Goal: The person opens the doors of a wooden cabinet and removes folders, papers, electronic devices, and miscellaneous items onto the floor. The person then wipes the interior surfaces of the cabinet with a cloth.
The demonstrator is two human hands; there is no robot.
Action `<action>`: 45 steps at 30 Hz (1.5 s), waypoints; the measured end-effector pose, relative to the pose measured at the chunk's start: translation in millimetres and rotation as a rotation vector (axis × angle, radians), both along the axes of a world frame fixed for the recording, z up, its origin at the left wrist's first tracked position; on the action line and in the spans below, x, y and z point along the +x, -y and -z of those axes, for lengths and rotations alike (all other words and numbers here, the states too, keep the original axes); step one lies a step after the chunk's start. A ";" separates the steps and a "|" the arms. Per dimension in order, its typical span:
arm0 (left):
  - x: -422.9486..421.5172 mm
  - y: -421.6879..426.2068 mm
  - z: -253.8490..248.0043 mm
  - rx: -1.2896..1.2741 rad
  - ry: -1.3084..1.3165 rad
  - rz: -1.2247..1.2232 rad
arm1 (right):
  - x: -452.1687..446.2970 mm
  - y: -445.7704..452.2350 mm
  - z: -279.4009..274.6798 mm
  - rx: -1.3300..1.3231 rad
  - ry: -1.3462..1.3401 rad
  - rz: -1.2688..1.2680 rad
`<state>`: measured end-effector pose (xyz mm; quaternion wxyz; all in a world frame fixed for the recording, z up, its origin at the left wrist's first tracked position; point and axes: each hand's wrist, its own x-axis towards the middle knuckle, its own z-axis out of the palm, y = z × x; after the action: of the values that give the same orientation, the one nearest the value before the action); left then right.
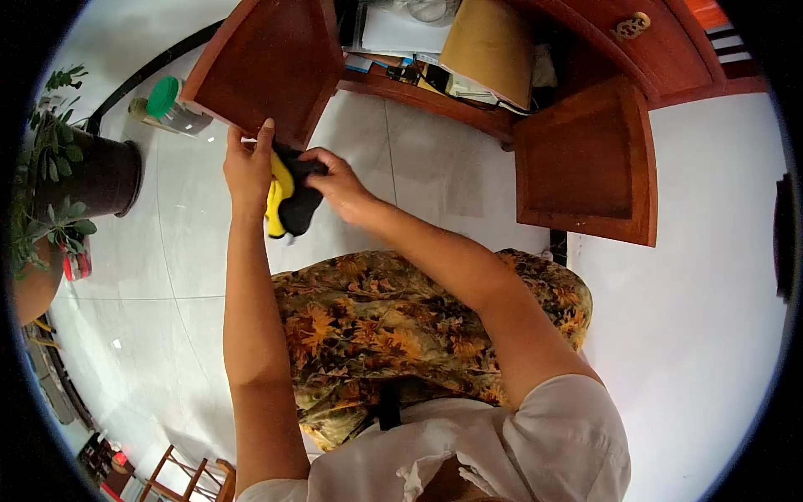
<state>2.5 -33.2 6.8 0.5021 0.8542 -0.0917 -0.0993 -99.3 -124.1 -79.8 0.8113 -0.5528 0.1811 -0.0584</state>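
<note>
My left hand (249, 171) is at the lower edge of the open left cabinet door (272, 71), its fingers closed on that edge with the thumb on the door's face. A black and yellow cloth (299, 201) hangs between my hands, just below the door. My right hand (336, 186) grips the cloth's upper right part with its fingers bent round it. Part of the cloth lies behind my left hand, and its upper end is hidden by the hands.
The cabinet's right door (585, 163) stands open. Papers and a tan folder (488, 52) fill the shelf. A green-lidded jar (165, 97) stands left of the left door, near a potted plant (100, 171). A white wall (686, 301) runs along the right.
</note>
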 end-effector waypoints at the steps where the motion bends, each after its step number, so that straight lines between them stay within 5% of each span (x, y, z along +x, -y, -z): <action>1: 0.7 -1.3 2.1 0.052 0.051 -0.002 | -1.5 8.0 -0.2 -0.082 -0.056 0.010; 5: 16.6 -8.9 0.5 0.386 0.276 -0.027 | 1.7 44.1 -5.8 -0.035 -0.020 0.462; 8: 32.3 -13.5 7.8 0.470 0.351 -0.079 | 2.3 76.0 6.1 -0.440 -0.022 0.606; 11: 32.7 -14.1 10.3 0.279 0.395 -0.009 | 4.6 92.4 1.0 -0.872 0.036 0.659; 19: 24.2 -4.9 19.1 0.302 0.441 0.015 | 59.8 146.1 76.7 -1.530 -0.023 0.281; 23: 23.3 -1.3 22.9 0.263 0.464 0.020 | 58.8 159.7 95.9 -1.741 -0.405 -0.088; 28: 22.1 2.1 18.1 0.301 0.371 -0.010 | 52.8 180.1 106.6 -2.148 -0.258 -0.062; 35: 25.3 -4.7 23.4 0.249 0.415 -0.003 | -30.6 211.8 101.9 -2.017 -0.338 -0.004; 38: 28.2 -7.1 22.0 0.285 0.412 -0.015 | -78.6 238.0 105.4 -2.166 -0.252 -0.027; 45: 29.4 -10.6 21.9 0.263 0.440 -0.021 | -162.0 262.0 88.2 -2.130 -0.726 -0.097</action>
<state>31.9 -22.7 -15.0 0.3557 0.9140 -0.1765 0.0832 -261.3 -386.1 -168.0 -0.1733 -0.9545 0.2426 0.0124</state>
